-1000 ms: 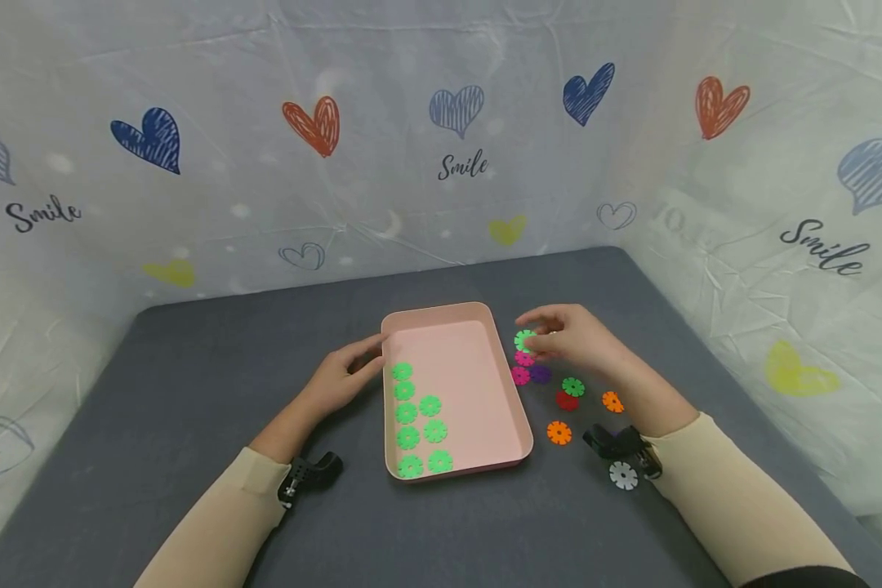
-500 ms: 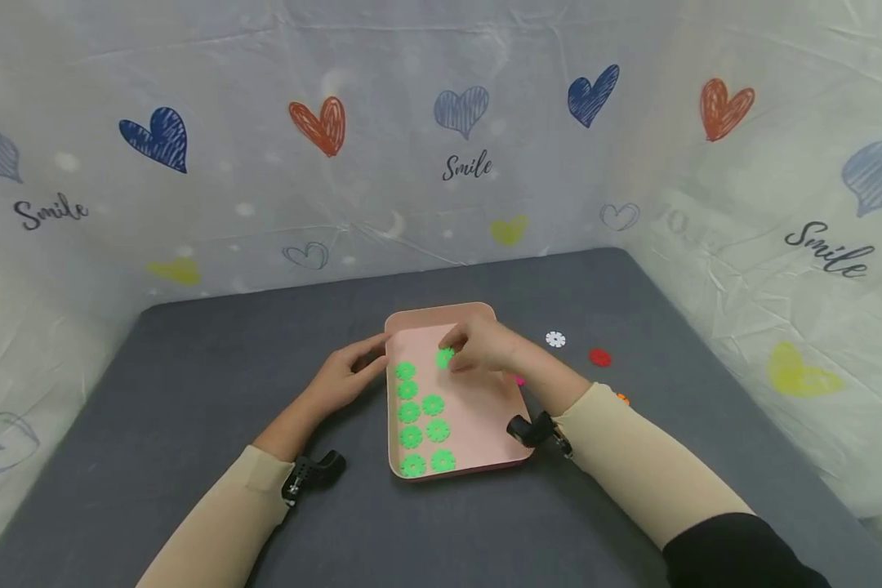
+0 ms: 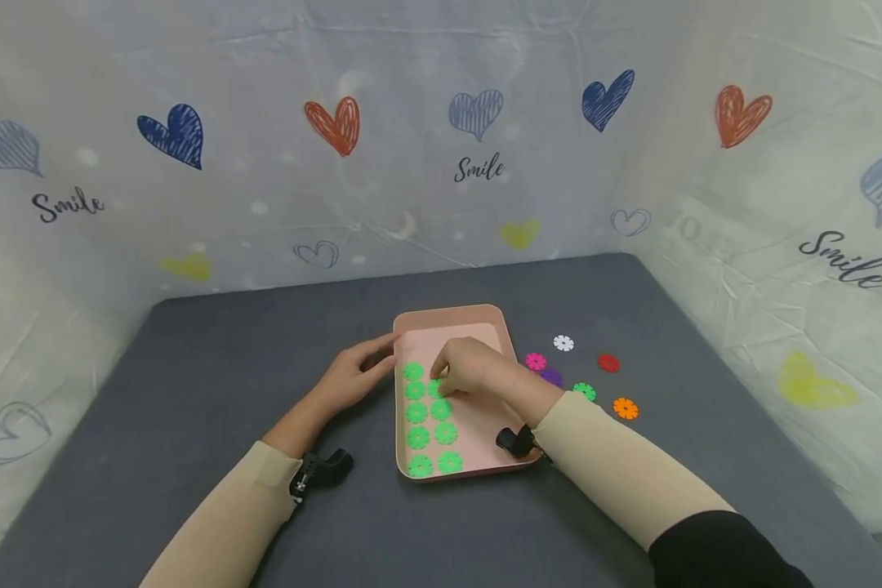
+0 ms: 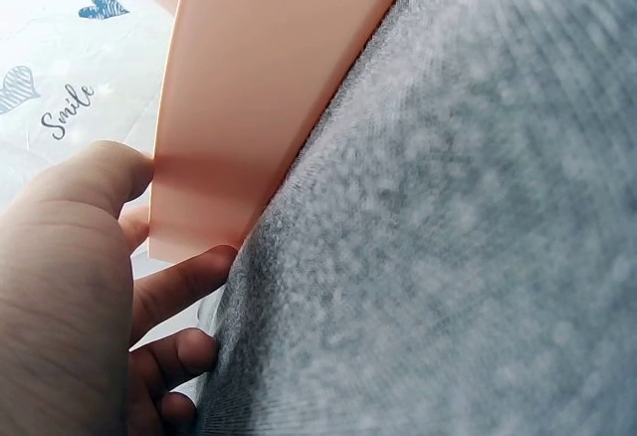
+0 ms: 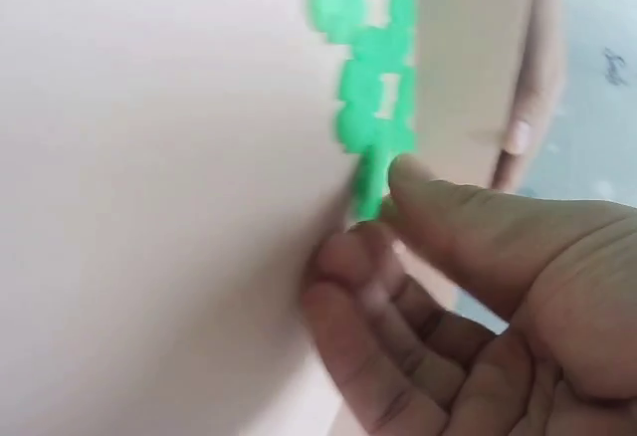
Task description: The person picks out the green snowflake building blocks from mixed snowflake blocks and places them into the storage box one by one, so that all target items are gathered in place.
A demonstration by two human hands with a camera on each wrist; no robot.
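My right hand pinches a green notched plastic disc between thumb and fingertips, low over the floor of a pink rectangular tray. In the right wrist view this disc stands edge-on, close to the other green discs. Those lie in two columns along the tray's left side, the left column reaching a little farther up. My left hand rests against the tray's outer left wall. In the left wrist view its thumb and fingers touch the pink wall, spread and not wrapped round it.
Right of the tray, loose discs lie on the dark grey cloth: white, pink, purple, green, red and orange. My right forearm crosses the tray's right rim. A heart-printed curtain stands behind.
My right hand has carried the green disc from the loose pile leftward into the tray, then lowered it toward the right column's upper end. My left hand keeps its place at the tray.
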